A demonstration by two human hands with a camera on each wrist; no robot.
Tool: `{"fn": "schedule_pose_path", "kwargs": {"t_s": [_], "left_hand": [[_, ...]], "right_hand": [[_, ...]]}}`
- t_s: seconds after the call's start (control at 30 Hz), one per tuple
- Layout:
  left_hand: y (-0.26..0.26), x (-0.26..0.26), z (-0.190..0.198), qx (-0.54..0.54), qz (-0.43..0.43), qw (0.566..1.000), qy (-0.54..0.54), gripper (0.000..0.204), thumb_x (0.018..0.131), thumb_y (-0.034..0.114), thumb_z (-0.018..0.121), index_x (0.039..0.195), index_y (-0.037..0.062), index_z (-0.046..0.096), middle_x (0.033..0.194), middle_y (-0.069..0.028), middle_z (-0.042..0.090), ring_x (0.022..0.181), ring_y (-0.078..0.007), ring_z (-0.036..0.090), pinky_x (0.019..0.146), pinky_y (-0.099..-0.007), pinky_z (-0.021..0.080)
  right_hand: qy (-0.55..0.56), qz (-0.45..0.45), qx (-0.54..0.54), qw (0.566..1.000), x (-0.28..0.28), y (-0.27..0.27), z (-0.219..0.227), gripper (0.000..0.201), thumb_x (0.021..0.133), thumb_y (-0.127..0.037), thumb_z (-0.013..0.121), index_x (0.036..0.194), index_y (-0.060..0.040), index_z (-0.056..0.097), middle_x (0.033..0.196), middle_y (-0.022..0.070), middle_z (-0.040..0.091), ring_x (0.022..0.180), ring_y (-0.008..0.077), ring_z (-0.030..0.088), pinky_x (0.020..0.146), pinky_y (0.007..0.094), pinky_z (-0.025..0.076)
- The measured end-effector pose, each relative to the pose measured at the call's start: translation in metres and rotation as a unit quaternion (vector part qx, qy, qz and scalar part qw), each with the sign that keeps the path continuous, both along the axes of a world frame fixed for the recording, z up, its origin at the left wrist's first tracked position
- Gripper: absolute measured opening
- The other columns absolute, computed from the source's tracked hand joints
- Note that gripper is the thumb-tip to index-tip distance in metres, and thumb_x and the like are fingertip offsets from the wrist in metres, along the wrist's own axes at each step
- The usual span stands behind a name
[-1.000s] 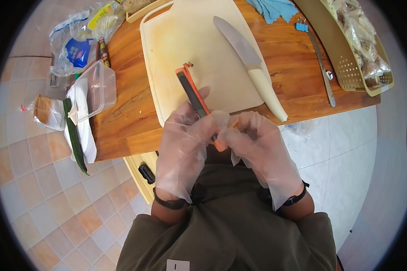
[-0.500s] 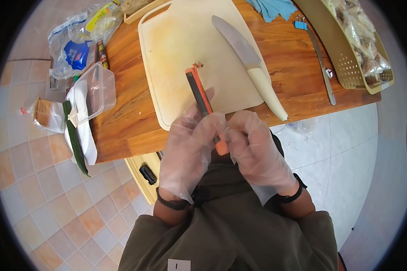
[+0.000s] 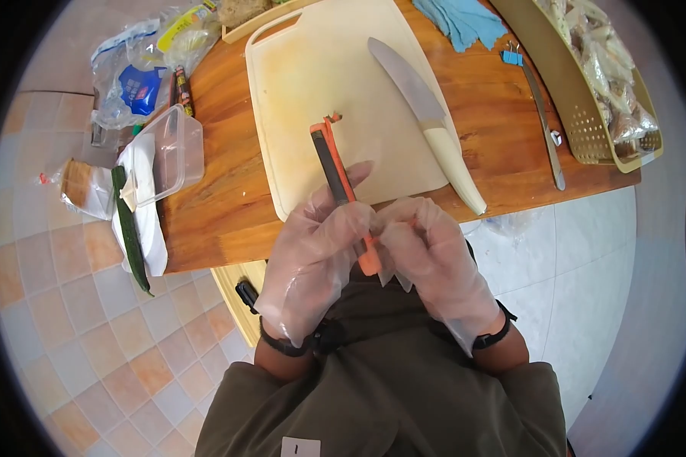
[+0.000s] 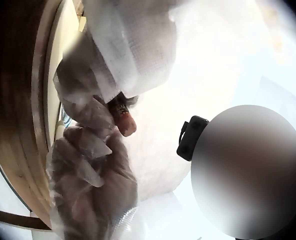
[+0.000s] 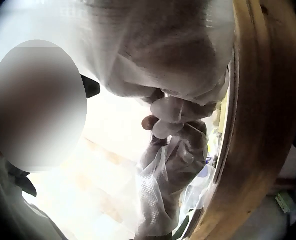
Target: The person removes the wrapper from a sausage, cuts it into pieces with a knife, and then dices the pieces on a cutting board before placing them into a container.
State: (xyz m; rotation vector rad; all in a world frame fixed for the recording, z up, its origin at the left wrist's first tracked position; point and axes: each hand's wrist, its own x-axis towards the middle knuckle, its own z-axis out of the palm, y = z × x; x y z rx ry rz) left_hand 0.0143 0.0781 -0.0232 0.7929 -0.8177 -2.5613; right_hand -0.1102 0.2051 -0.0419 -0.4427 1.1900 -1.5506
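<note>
My gloved left hand (image 3: 312,259) grips a slim sausage (image 3: 335,179) in an orange-red and black wrapper, held aslant over the board's near edge. Its rounded orange-red lower end pokes out below the thumb. The upper end carries a small twisted tip. In the left wrist view the sausage's end (image 4: 126,124) shows pinkish below a dark printed band. Beside it, my gloved right hand (image 3: 438,259) has fingers and thumb pinched together at the sausage's lower side, a bit of orange showing between them; what exactly they pinch is hidden.
A cream cutting board (image 3: 312,68) holds a large knife (image 3: 434,126), handle over its right edge. A long metal blade (image 3: 545,129) and a perforated basket (image 3: 594,137) stand right. Left are a clear plastic box (image 3: 183,152), a cucumber (image 3: 131,232) and plastic bags (image 3: 137,87).
Both hands and the sausage have come slightly toward the body. The right fingers have shifted along the sausage's lower end; the orange bit between them was hidden half a second ago.
</note>
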Motion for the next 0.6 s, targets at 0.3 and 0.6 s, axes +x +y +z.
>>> {"fn": "schedule_pose_path", "kwargs": {"t_s": [0.3, 0.6], "left_hand": [[-0.002, -0.002, 0.001, -0.032, -0.01, 0.998, -0.049, 0.064, 0.094, 0.006, 0.076, 0.15, -0.0051, 0.048, 0.093, -0.0027, 0.065, 0.088, -0.0135, 0.061, 0.083, -0.0295, 0.049], [0.005, -0.007, -0.014, -0.07, -0.005, 0.995, -0.071, 0.061, 0.093, 0.006, 0.075, 0.147, -0.0076, 0.049, 0.1, -0.0053, 0.066, 0.086, -0.0128, 0.062, 0.081, -0.0291, 0.05]], "right_hand": [[0.06, 0.144, 0.014, 0.988, -0.025, -0.006, 0.009, 0.013, 0.102, -0.012, 0.066, 0.1, 0.001, 0.065, 0.089, 0.0057, 0.069, 0.079, 0.0103, 0.061, 0.073, 0.029, 0.052], [0.354, 0.145, -0.05, 0.923, -0.028, -0.002, 0.001, 0.02, 0.104, -0.017, 0.056, 0.1, 0.0025, 0.062, 0.086, 0.0238, 0.064, 0.086, 0.043, 0.066, 0.076, 0.0487, 0.051]]}}
